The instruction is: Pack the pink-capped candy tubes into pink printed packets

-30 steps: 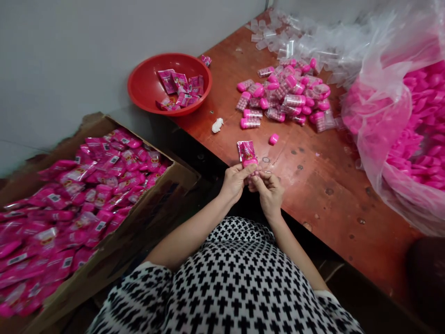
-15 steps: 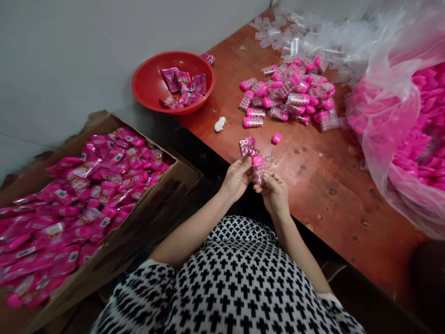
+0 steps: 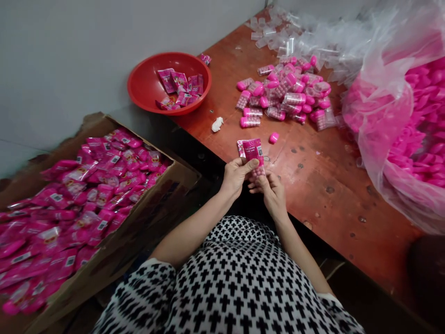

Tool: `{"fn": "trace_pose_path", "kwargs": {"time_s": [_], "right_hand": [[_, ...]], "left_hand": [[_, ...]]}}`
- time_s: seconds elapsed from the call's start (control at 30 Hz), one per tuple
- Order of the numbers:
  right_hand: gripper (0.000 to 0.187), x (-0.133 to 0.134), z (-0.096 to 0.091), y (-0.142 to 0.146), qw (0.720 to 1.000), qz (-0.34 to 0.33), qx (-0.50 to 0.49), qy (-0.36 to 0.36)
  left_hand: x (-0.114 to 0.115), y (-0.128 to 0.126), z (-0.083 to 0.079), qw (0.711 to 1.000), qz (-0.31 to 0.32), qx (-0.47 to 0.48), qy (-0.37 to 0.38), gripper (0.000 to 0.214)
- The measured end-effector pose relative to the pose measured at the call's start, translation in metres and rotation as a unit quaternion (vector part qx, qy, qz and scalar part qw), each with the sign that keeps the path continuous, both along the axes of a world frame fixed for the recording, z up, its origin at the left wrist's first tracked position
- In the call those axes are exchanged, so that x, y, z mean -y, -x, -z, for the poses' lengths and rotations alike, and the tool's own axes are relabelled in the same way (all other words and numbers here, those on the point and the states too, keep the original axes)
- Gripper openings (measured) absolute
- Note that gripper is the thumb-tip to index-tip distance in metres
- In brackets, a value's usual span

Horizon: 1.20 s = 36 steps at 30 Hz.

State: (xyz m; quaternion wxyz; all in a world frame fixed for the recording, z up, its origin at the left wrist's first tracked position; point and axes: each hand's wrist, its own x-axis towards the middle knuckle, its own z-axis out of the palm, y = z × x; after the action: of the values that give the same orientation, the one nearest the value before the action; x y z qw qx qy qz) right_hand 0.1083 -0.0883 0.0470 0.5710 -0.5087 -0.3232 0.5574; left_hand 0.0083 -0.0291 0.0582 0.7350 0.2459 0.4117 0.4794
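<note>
My left hand (image 3: 235,176) pinches a pink foil packet (image 3: 251,150) held upright over the table's near edge. My right hand (image 3: 269,188) grips a small clear candy tube with a pink cap (image 3: 258,170), whose upper end sits inside the packet's lower opening. Both hands are closed and touch each other. A loose pink cap (image 3: 273,138) lies on the table just beyond them.
A red bowl (image 3: 146,88) with several pink packets sits at the table's far left corner. A cardboard box (image 3: 114,250) full of pink packets stands at my left. Capped tubes (image 3: 283,95) are heaped mid-table, empty clear tubes (image 3: 278,32) behind, a plastic bag of pink caps (image 3: 399,120) at right.
The tube, half a second ago beside the packet with its pink cap showing, now has its capped end pushed up into the packet. The packet has turned flat toward me.
</note>
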Motion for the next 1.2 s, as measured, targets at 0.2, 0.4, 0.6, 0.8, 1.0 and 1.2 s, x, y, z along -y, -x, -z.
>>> {"fn": "trace_pose_path", "kwargs": {"time_s": [0.2,0.4,0.6,0.8,1.0,1.2], "right_hand": [[0.03,-0.003,0.003,-0.001,0.997,-0.005,-0.073,0.015],[0.034,-0.004,0.001,0.002,0.995,0.0,-0.1,0.03],[0.031,-0.005,0.001,-0.001,0.99,0.004,-0.136,0.045],[0.034,-0.006,0.002,-0.001,0.992,0.013,-0.121,0.039],[0.034,-0.006,0.004,0.0,0.993,0.01,-0.111,0.038],[0.034,-0.005,0.009,0.001,0.994,0.027,-0.098,0.033]], "left_hand": [[0.004,0.003,-0.002,0.998,0.023,0.06,-0.004,0.05],[0.007,0.0,-0.002,0.999,0.022,0.043,-0.018,0.041],[0.008,0.002,0.006,0.993,-0.029,-0.074,-0.088,0.024],[0.005,0.008,0.006,0.948,-0.041,-0.259,-0.182,0.02],[0.0,0.012,0.009,0.947,0.0,-0.259,-0.188,0.021],[-0.004,0.013,0.007,0.916,0.005,-0.329,-0.228,0.018]]}}
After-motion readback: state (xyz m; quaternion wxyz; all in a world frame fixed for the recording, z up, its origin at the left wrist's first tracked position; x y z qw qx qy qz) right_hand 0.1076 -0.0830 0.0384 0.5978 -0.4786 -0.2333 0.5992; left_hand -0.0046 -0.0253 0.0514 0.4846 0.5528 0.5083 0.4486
